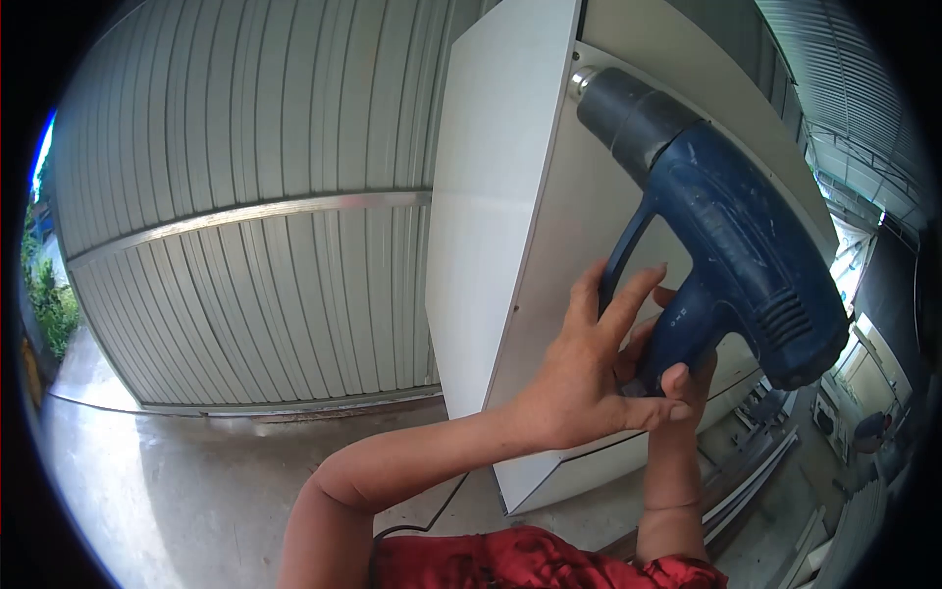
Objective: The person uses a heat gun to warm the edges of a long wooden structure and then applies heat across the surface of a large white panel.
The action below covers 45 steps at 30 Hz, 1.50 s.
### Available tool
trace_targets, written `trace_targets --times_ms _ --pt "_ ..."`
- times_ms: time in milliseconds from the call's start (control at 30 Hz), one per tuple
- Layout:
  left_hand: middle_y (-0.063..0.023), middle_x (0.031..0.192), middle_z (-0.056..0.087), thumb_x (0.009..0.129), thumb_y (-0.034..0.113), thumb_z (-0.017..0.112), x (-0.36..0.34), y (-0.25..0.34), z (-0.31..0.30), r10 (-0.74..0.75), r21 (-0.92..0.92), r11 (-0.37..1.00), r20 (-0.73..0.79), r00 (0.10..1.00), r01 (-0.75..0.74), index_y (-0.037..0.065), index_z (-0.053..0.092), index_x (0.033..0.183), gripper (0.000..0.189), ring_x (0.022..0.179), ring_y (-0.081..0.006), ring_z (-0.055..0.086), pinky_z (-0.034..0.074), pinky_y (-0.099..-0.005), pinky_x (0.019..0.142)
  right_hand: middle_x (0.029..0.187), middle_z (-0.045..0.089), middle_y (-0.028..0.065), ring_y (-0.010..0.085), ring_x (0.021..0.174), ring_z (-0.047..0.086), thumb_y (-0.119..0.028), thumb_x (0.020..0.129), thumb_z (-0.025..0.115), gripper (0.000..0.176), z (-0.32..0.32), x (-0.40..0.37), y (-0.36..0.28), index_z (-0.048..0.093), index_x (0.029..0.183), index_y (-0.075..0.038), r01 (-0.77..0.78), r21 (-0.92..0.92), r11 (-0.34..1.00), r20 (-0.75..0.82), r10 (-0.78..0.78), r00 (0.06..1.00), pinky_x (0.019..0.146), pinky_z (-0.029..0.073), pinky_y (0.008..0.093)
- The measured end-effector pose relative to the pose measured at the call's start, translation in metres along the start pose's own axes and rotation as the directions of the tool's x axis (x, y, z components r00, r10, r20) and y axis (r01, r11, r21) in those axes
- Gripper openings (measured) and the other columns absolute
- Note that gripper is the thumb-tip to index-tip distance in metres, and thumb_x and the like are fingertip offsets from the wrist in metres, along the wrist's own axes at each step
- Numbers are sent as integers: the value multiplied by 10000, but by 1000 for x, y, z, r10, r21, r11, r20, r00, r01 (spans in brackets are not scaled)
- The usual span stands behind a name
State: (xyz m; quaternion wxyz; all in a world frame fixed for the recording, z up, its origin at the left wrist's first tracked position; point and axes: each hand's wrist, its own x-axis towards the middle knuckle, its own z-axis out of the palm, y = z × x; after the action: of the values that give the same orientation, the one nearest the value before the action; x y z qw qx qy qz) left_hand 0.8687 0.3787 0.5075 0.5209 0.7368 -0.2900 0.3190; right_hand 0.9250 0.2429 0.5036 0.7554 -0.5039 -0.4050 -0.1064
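Observation:
A dark blue heat gun (pixel 731 221) with a black barrel and a metal nozzle points to the upper left, its nozzle close to the edge of a white panel. My right hand (pixel 692 383) wraps around the handle from behind, thumb at its lower end. On the handle's near side is my left hand (pixel 584 378), its fingers partly curled about the handle and the guard strip, which passes between two of them. The left thumb stretches across in front of the right wrist. The handle's lower end is partly hidden by the hands.
A large white box-like panel structure (pixel 496 187) stands ahead, beside a corrugated metal wall (pixel 245 294). Long metal strips (pixel 756 481) lie on the concrete floor (pixel 235 481) at right. A black cord (pixel 437 520) runs near my left arm. Greenery shows at far left.

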Motion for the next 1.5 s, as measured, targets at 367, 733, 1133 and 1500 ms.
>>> trace_targets --times_ms 367,733,1133,1500 --pt "-338 1283 229 612 357 795 -68 -28 29 -26 55 998 188 982 16 140 299 1392 949 1255 -524 194 327 -546 1003 1189 506 112 219 763 630 -264 694 787 714 -34 -92 54 413 1238 8 -60 280 958 118 28 993 599 526 290" --pt "-322 1320 163 618 326 805 -132 -69 19 12 -93 995 337 941 21 100 382 1361 884 1243 -513 260 351 -465 1015 1188 511 116 220 812 622 -262 701 782 719 10 -172 59 403 1250 8 17 146 989 77 -28 997 643 516 293" --pt "-246 1321 203 612 505 797 -141 -75 -2 12 -219 973 337 941 66 76 403 1348 938 1273 -419 225 245 -483 1060 1187 517 120 220 865 613 -260 710 777 725 67 -140 64 392 1263 7 57 16 998 125 -59 990 692 506 296" --pt "-243 1317 166 591 326 854 -142 -69 -11 32 -211 976 403 915 59 127 396 1355 912 1255 -448 261 341 -482 1024 1187 522 124 221 914 606 -258 717 772 730 88 -134 52 383 1275 7 103 -144 984 40 -99 994 737 497 299"
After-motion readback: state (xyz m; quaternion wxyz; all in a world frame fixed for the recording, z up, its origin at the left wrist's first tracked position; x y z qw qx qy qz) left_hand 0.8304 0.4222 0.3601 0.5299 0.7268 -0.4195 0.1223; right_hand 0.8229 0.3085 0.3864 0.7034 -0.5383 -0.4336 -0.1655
